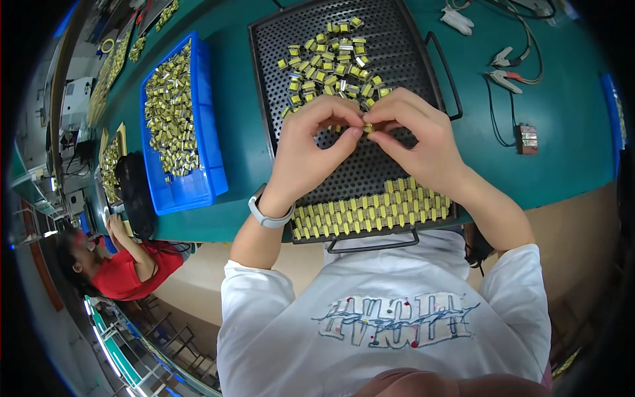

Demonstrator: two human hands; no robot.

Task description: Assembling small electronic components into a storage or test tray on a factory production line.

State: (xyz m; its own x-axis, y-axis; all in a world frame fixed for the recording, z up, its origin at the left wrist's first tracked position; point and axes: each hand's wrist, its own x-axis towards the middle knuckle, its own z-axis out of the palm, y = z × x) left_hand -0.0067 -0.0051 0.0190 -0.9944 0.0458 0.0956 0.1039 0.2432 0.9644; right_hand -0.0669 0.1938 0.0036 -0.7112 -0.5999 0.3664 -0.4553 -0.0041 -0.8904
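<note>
Over the middle of a black perforated tray (370,162), my left hand (317,142) and my right hand (423,135) meet fingertip to fingertip. Between them is a small yellow-taped transformer (369,128), mostly covered by the fingers. The thumb and forefinger of each hand pinch it. Beyond the hands lies a loose heap of similar yellow and silver transformers (331,63) on the tray. Close to me, neat rows of the same transformers (370,215) stand packed along the tray's near edge, with a shorter row at the right on top.
Left of the tray, a blue bin (215,155) holds many more transformers. To the right lie clip leads (506,79), a small reddish block (527,139) with a wire, and a white crumpled item (458,21). A person in red (135,271) works at far left.
</note>
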